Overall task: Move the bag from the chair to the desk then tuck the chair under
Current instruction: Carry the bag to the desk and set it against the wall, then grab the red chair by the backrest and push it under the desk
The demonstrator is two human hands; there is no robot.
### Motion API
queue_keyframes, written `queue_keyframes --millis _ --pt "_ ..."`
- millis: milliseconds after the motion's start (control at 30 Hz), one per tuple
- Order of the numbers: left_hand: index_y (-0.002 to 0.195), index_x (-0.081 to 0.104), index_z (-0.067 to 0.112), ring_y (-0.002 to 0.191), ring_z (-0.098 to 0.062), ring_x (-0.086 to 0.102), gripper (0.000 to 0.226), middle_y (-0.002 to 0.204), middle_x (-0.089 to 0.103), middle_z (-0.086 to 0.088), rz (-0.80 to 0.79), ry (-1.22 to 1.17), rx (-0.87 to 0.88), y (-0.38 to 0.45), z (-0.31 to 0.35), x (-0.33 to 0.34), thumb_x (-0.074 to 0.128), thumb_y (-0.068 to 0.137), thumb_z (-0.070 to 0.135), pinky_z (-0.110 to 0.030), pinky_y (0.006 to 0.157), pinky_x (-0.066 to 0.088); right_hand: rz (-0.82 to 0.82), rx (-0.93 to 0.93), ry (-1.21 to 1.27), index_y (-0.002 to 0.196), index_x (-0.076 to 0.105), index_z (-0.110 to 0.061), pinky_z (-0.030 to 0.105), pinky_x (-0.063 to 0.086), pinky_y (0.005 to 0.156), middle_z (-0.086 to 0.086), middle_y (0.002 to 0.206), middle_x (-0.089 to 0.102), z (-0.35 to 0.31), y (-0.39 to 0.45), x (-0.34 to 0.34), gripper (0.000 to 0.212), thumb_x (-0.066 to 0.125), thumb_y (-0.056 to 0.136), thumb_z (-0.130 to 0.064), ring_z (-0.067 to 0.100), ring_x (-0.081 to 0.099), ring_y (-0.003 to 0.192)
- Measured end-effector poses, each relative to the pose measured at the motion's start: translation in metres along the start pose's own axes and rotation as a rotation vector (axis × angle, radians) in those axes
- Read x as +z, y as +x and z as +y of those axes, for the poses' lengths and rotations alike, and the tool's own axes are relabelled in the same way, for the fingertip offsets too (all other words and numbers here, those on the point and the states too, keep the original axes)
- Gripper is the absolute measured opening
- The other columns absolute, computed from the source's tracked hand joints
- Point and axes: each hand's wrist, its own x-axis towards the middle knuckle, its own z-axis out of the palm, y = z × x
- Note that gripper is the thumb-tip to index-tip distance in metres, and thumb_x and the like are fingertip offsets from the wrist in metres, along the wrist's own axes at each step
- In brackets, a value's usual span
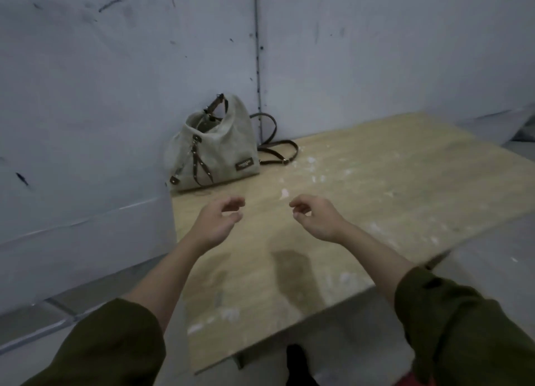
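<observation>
A pale canvas bag (pixel 220 151) with dark brown straps stands upright at the far left corner of the wooden desk (pixel 362 212), leaning against the wall. Its long strap (pixel 278 151) trails on the desktop to the right. My left hand (pixel 220 220) hovers over the desk just in front of the bag, fingers loosely curled, holding nothing. My right hand (pixel 315 217) hovers beside it to the right, also loosely curled around nothing. Both hands are apart from the bag. No chair is in view.
Scuffed grey walls (pixel 115 96) meet in a corner right behind the bag. White paint flecks dot the desktop. Grey floor (pixel 376 327) shows below the desk's near edge, with a dark shoe (pixel 295 359) and something red at the bottom right.
</observation>
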Motion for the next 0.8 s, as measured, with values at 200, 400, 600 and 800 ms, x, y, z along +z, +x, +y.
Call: queue_keyframes --millis 200,400,600,800 --pt "0.116 0.06 0.006 0.1 -0.015 0.058 0.032 0.107 0.063 -0.004 -0.236 0.029 0.085 -0.072 0.02 0.05 0.055 0.085 0.001 -0.024 0.091 0.04 0.079 0.102 -0.017 0.109 0.06 -0.003 0.018 0.041 0.081 0.016 0.103 0.066 0.007 -0.122 -0.019 0.024 0.053 0.086 -0.004 0.025 0.06 0.097" --pt "0.118 0.057 0.005 0.098 -0.013 0.06 0.034 0.108 0.064 -0.007 -0.509 -0.001 0.217 -0.126 0.065 0.118 0.055 0.085 0.0 -0.026 0.095 0.044 0.235 0.254 -0.017 0.112 0.059 -0.01 0.029 0.049 0.081 0.005 0.097 0.062 0.025 -0.247 -0.07 0.025 0.052 0.088 -0.008 0.019 0.06 0.091" --pt "0.118 0.056 0.005 0.087 0.011 0.061 0.033 0.108 0.062 -0.007 -0.778 -0.03 0.41 -0.18 0.126 0.202 0.054 0.086 -0.002 -0.01 0.086 0.047 0.435 0.402 -0.046 0.113 0.058 -0.012 0.01 0.043 0.061 0.002 0.094 0.06 0.042 -0.382 -0.122 0.026 0.052 0.088 -0.008 0.011 0.057 0.077" --pt "0.118 0.058 0.011 0.098 -0.011 0.061 0.031 0.106 0.064 -0.003 -0.932 -0.027 0.544 -0.272 0.189 0.276 0.054 0.088 0.006 -0.019 0.087 0.049 0.605 0.534 -0.078 0.111 0.059 -0.01 0.021 0.05 0.074 0.006 0.096 0.063 0.048 -0.522 -0.157 0.026 0.053 0.086 -0.004 0.022 0.063 0.084"
